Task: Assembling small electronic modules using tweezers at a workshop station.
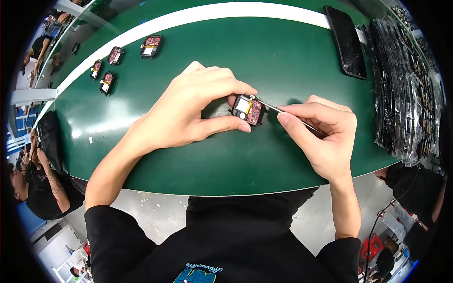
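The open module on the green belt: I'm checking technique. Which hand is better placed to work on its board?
Probably the right hand: its tweezers already touch the module, which the left hand pinches steady.

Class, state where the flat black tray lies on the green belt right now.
In the head view the flat black tray lies at the belt's far right, beside the stack of clear bagged parts.

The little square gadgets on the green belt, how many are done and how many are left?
Four open gadgets already lie further up the green belt. The left hand holds a fifth while the right hand works its corner with tweezers. The bagged stack at right looks untouched; whether it is part of the job, and its count, cannot be told.
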A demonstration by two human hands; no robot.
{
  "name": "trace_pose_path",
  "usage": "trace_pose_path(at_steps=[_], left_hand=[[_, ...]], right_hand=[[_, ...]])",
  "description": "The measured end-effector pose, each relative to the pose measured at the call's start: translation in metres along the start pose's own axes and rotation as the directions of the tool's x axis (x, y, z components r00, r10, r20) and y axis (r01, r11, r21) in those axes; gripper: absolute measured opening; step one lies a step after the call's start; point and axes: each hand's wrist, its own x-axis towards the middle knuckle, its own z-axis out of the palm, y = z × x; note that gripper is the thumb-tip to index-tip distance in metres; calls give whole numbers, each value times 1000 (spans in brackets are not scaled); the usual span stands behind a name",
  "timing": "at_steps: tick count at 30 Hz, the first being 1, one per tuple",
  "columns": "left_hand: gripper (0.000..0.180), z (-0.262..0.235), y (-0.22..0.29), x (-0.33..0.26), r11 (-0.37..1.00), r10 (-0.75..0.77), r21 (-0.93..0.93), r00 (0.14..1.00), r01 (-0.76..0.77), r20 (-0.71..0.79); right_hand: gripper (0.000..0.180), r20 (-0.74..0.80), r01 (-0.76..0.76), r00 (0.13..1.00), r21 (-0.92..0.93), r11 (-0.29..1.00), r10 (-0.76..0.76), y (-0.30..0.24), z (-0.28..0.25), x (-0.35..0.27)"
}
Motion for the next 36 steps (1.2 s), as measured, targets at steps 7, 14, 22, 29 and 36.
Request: trace_pose_path(at_steps=[7,14,22,29,36], left_hand=[[63,2,-4,1,1000,-19,-6,1000,19,8],[62,2,-5,1,1000,12,-7,1000,-12,-4],[56,3,1,3,992,-77,-108,995,69,-65],[48,3,-1,4,998,-26,-54,997,23,-67],[45,3,-2,4,999,-22,-46,998,19,-61]], right_hand=[[12,-11,118,993,-170,978,-122,-2,12,3],[11,-9,155,987,-216,964,-160,-1,12,6],[18,-36,178,981,-199,964,-188,4,13,0],[22,-33,372,902,-447,813,-431,4,17,-1],[21,-13,412,879,-483,773,-477,3,20,0]])
